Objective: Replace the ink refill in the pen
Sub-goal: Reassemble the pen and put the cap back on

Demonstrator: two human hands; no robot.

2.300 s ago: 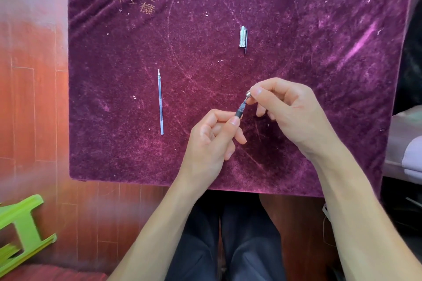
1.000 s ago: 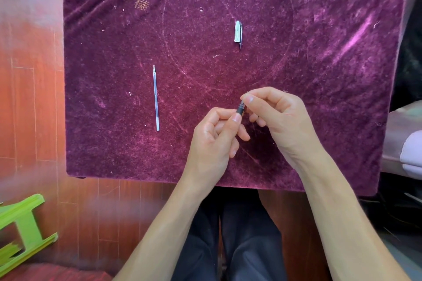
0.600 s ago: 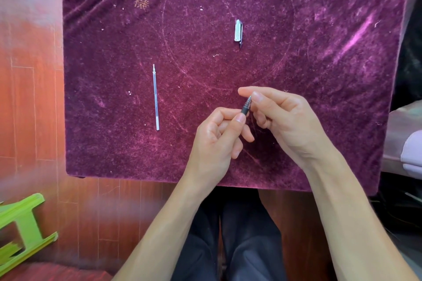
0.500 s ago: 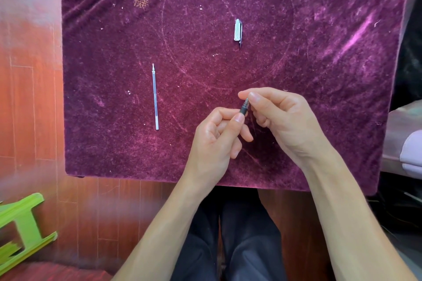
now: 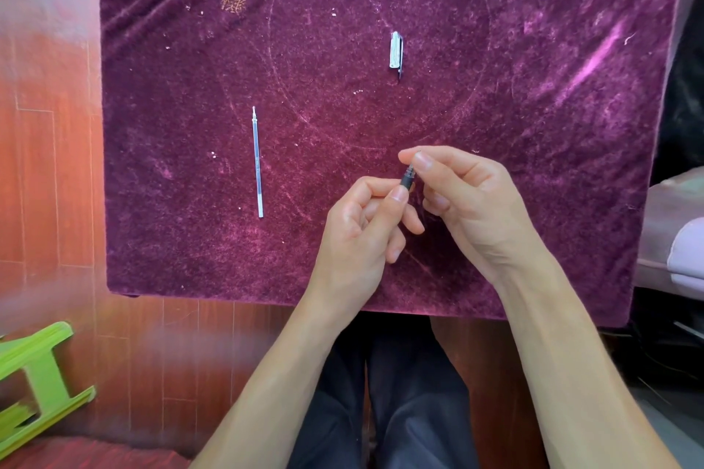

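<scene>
Head view shows both hands close together over the near middle of the purple velvet worktop [image 5: 552,126], working on the pen [image 5: 406,181]. The left hand [image 5: 358,236] is curled round the barrel, thumb pressed on the dark grip, so most of the pen is hidden in that fist. The right hand [image 5: 468,202] pinches the front end between thumb and forefinger, its other fingers loosely bent.

Two seconds back a silvery nose showed between the hands. Now the right fingertips [image 5: 421,160] cover it and only a short dark, ribbed stretch remains in sight. The right grip has shifted round the tip several times while the left has barely moved, which reads as twisting the nose piece. Whether it is going on or coming off is too small to tell.

An ink refill [image 5: 257,164] lies untouched on the cloth, well to the left, and the pen cap [image 5: 396,49] lies farther back. The swap therefore looks unfinished.
</scene>
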